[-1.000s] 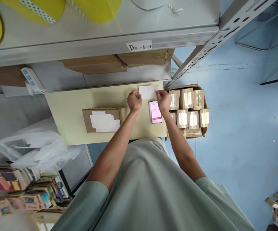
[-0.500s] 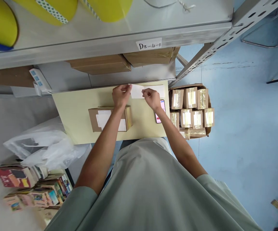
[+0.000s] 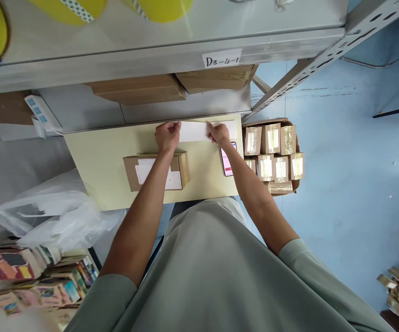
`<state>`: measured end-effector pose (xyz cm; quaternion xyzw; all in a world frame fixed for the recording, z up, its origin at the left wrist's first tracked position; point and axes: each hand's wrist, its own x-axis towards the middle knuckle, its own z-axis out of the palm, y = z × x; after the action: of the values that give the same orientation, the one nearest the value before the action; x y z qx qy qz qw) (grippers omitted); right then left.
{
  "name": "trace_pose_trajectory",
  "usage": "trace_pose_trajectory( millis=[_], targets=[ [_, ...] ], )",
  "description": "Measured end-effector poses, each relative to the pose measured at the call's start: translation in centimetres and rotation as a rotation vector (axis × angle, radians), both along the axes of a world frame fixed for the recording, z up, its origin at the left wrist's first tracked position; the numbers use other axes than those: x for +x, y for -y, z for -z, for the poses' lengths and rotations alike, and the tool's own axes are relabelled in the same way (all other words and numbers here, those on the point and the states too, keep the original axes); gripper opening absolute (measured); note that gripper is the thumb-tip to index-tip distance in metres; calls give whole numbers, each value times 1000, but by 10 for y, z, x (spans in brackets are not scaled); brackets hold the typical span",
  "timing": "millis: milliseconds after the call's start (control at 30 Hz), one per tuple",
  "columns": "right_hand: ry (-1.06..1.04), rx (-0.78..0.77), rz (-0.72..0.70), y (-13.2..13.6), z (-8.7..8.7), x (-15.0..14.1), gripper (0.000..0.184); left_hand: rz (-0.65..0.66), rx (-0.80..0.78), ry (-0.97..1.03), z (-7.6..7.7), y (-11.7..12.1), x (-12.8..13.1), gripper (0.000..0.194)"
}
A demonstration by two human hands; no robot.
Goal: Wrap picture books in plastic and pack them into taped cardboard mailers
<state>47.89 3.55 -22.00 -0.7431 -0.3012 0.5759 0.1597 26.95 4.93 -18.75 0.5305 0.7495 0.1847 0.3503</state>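
At the far edge of the pale yellow table, a strip of white paper stretches between my hands. My left hand pinches its left end with the fingertips. Farther right, my right hand pinches the strip too, and more white paper shows beyond it. A phone with a lit pink screen lies below my right hand, partly covered by my wrist. Under my left forearm sits a taped cardboard box with white labels on top.
A carton of small labelled boxes stands against the table's right end. Above the far edge runs a metal shelf marked D3-4-1, with larger cartons beneath. A plastic bag and stacked books are at left.
My hands have spread apart slightly along the paper, the left one going left and the right one right. More of the white strip shows between them. The whole view has shifted a little.
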Motion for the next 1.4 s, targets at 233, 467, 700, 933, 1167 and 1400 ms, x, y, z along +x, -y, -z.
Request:
trace_pose_trajectory(
  millis=[233, 467, 700, 933, 1167, 1400],
  targets=[
    [65, 0, -1, 0, 2, -5, 68, -43, 16, -7, 2, 3, -2, 32],
    [95, -40, 16, -4, 1, -8, 65, -78, -28, -15, 12, 3, -8, 26],
    [-9, -95, 77, -9, 9, -5, 60, -90, -96, -81, 10, 5, -7, 25],
    [14, -90, 75, -8, 8, -6, 56, -168, -61, -37, -17, 16, -14, 31],
    [-78, -43, 70, -1, -27, -11, 56, -346, 13, 408, -95, 72, -37, 51],
    [-702, 185, -27, 96, -105, -27, 66, -393, 27, 576, -155, 148, -49, 65]
  ],
)
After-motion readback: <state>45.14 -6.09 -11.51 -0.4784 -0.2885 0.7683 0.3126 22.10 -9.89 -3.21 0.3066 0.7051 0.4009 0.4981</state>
